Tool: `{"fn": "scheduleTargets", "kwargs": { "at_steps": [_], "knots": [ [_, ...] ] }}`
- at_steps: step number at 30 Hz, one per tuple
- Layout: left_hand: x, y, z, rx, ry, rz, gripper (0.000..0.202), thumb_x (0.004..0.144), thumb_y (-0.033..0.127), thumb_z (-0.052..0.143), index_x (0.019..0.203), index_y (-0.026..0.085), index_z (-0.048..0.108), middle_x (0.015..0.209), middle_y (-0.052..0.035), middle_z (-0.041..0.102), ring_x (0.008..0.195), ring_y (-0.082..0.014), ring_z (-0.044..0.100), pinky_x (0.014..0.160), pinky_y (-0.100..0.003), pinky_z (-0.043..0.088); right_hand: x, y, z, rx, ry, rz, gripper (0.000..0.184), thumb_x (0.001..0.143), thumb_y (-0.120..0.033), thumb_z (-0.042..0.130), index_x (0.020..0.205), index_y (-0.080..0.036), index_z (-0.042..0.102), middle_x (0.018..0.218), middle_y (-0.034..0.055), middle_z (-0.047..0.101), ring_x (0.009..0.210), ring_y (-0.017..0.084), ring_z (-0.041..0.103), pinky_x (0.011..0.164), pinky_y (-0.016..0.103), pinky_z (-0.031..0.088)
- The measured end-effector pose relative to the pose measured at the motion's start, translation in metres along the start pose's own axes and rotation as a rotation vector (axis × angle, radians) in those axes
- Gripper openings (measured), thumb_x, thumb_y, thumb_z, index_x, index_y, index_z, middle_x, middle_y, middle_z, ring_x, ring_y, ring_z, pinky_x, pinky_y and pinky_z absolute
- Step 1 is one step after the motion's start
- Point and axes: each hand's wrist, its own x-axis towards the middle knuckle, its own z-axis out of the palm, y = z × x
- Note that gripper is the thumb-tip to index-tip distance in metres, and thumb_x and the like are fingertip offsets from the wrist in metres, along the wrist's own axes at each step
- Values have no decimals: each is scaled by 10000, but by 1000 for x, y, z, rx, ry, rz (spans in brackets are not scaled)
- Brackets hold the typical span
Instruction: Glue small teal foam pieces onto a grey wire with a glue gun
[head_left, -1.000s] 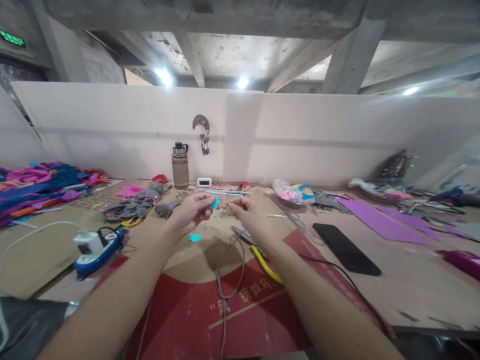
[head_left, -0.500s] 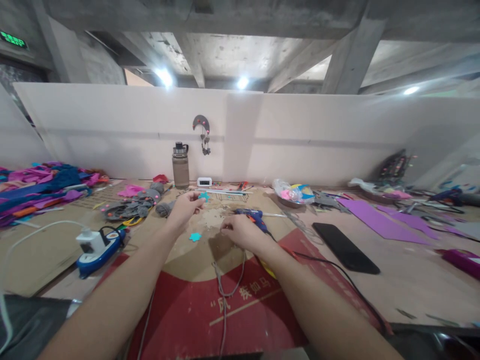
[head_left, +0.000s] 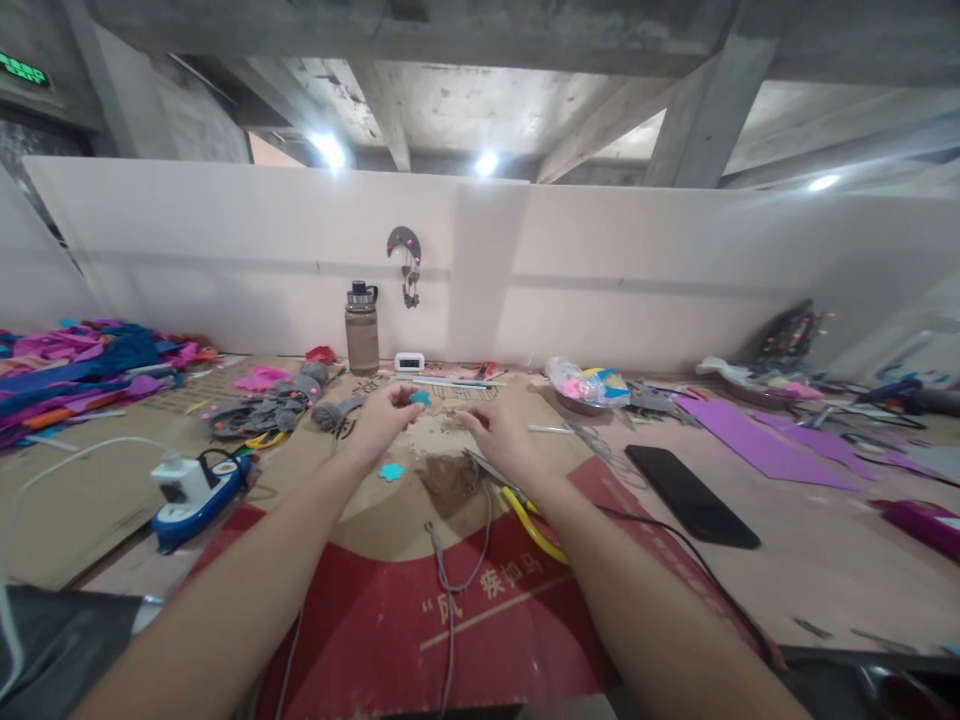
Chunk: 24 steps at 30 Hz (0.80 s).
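Observation:
My left hand [head_left: 384, 420] is raised over the cardboard and pinches a small teal foam flower [head_left: 420, 398] between its fingertips. My right hand [head_left: 501, 436] hovers close beside it with fingers curled together; what it holds, if anything, is too small to make out. A second teal flower [head_left: 390, 472] lies on the cardboard below my left hand. Scissors with yellow handles [head_left: 525, 515] and a grey cord [head_left: 450, 560] lie under my right wrist.
A black phone [head_left: 691, 495] lies to the right, purple foam sheets [head_left: 757, 440] beyond it. A blue and white power strip [head_left: 191, 490] sits left. A water bottle [head_left: 361, 328], grey felt pieces [head_left: 262, 412] and a bag of coloured bits [head_left: 589, 385] stand near the back wall.
My right hand dropped to the blue glue gun half a second ago, then lifted away from it back toward my left hand; the glue gun is out of sight now.

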Motion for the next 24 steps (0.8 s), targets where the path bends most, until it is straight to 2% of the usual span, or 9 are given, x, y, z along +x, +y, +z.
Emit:
{"fn": "scheduleTargets", "kwargs": {
  "at_steps": [2,5,7,8,10,12,18,24],
  "knots": [
    [-1,1,1,25,27,18,277,628,259,656,873,142,600,626,14,552,523,-91,474,453,-209,355,2,5,-2,-39,40,55,338,873,-366,361,894,-182,645,839,45,659,756,140,559,670,232,367],
    [-1,2,1,28,13,12,249,646,261,642,857,144,584,607,18,540,514,-90,470,459,-211,360,5,19,-10,-261,99,196,318,834,-351,426,968,-150,633,977,113,649,933,200,562,796,281,372],
    [-2,2,1,3,-12,2,228,664,273,629,847,147,580,564,31,514,486,-85,451,456,-212,353,6,33,-14,-432,64,311,384,812,-386,451,994,-98,627,1042,181,622,1018,263,539,843,331,365],
    [-2,2,1,-21,-15,-8,231,669,279,624,853,149,578,558,34,509,479,-84,449,455,-213,351,6,40,-15,-479,-1,358,420,814,-409,441,989,-76,628,1051,205,615,1012,278,546,835,339,375],
    [-3,1,2,-77,-17,-35,250,675,291,616,880,151,577,585,29,522,488,-86,464,459,-216,356,6,51,-13,-488,-165,412,408,812,-398,439,969,-81,642,997,194,640,928,263,593,770,316,408],
    [-3,0,4,-104,-18,-51,265,681,301,609,897,150,580,619,18,539,507,-90,480,467,-219,362,4,56,-9,-472,-247,426,361,784,-362,483,962,-97,651,952,173,661,858,249,620,706,291,426],
    [-3,2,6,25,20,35,219,673,286,620,839,145,598,582,26,529,513,-92,462,505,-225,370,2,52,-2,-467,-264,429,353,742,-323,523,953,-74,659,981,204,649,891,279,613,709,302,433],
    [-6,9,7,37,65,62,169,659,276,632,764,152,586,583,29,528,519,-87,454,516,-217,354,7,68,-4,-331,-279,441,270,674,-245,579,901,-131,673,909,137,678,782,227,628,627,262,430]
  ]
}}
